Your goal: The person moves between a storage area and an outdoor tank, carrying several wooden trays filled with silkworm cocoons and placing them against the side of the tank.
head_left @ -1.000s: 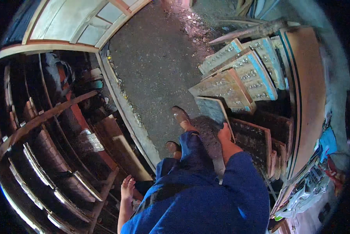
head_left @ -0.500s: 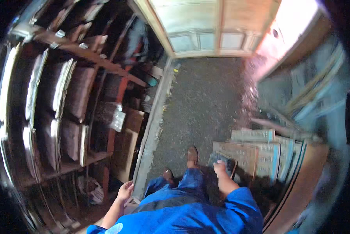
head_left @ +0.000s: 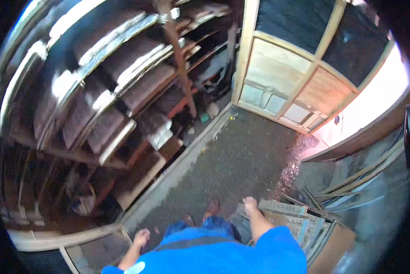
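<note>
My left hand point(head_left: 142, 238) hangs low at my left side, its fingers loosely curled, with nothing seen in them. It is apart from the wooden frame beside it. In front of me on the right, my right hand point(head_left: 249, 204) is closed, its fingers bent inward. A dark grey flat piece point(head_left: 240, 223) shows just beneath that hand; whether the fingers grip it I cannot make out. Close by on the right leans a stack of flat panels point(head_left: 282, 209), some with light blue edges.
Along the left, a tall rack point(head_left: 175, 55) holds several upright boards. A concrete kerb point(head_left: 186, 157) borders the dark floor point(head_left: 232, 150). Ahead stands a wood-framed partition point(head_left: 301, 86), with a bright opening on its right. Long strips point(head_left: 365, 176) lie at the right. A light wooden frame point(head_left: 91, 239) is behind on the left.
My view has swung left, so the rack and partition appear tilted and further right. More of the partition's upper part shows. Both hands stay at my sides, the right still closed beside the panels.
</note>
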`<action>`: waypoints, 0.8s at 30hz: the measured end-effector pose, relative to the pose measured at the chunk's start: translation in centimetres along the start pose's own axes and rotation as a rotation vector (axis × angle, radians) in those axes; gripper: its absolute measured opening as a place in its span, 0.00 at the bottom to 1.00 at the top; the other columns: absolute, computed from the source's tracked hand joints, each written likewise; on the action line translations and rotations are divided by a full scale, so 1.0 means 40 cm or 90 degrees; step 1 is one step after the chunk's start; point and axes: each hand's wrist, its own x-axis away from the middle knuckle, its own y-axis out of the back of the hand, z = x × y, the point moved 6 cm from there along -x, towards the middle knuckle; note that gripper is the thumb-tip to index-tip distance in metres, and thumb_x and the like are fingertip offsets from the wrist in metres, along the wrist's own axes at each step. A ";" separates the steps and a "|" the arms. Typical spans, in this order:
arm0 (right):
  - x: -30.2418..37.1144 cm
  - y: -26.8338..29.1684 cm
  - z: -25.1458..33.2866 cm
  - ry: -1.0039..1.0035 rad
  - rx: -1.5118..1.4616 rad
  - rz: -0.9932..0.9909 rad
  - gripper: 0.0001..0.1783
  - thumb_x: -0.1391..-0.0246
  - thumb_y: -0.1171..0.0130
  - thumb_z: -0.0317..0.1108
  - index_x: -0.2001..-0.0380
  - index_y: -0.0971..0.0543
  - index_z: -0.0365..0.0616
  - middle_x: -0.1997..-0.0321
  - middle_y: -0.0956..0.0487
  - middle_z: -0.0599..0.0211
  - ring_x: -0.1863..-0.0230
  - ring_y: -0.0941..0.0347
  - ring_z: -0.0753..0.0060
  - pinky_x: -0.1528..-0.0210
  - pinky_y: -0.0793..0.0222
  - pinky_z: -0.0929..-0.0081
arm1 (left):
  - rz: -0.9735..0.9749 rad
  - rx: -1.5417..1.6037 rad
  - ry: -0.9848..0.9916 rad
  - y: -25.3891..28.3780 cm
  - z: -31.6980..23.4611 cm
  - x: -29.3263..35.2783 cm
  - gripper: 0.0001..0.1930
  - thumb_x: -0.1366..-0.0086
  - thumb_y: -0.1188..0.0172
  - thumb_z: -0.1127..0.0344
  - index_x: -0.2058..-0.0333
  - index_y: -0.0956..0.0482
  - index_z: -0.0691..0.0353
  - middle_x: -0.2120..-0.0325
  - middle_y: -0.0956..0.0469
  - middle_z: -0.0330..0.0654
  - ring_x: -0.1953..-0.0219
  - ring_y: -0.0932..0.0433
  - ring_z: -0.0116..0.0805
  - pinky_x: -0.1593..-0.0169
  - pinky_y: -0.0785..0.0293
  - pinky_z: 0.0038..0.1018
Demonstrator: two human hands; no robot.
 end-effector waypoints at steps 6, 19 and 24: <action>0.158 -0.123 0.129 0.081 0.083 0.073 0.05 0.48 0.38 0.35 0.71 0.22 0.47 0.79 0.26 0.72 0.84 0.34 0.75 0.84 0.42 0.72 | -0.138 0.097 0.008 -0.009 0.014 0.045 0.12 0.37 0.46 0.62 0.58 0.21 0.60 0.71 0.21 0.36 0.71 0.25 0.29 0.65 0.29 0.27; 0.325 -0.317 0.316 0.191 0.474 0.191 0.22 0.49 0.39 0.47 0.56 0.21 0.44 0.58 0.20 0.56 0.55 0.24 0.62 0.54 0.30 0.66 | -0.039 0.407 0.168 -0.004 0.312 0.006 0.06 0.33 0.51 0.60 0.64 0.28 0.54 0.80 0.34 0.35 0.83 0.34 0.28 0.84 0.41 0.27; 0.317 -0.348 0.327 0.236 0.480 0.193 0.24 0.49 0.38 0.46 0.54 0.22 0.42 0.57 0.20 0.55 0.55 0.23 0.60 0.53 0.30 0.65 | -0.034 0.522 0.170 0.014 0.335 -0.029 0.08 0.33 0.50 0.60 0.59 0.28 0.54 0.80 0.34 0.35 0.84 0.35 0.28 0.85 0.41 0.27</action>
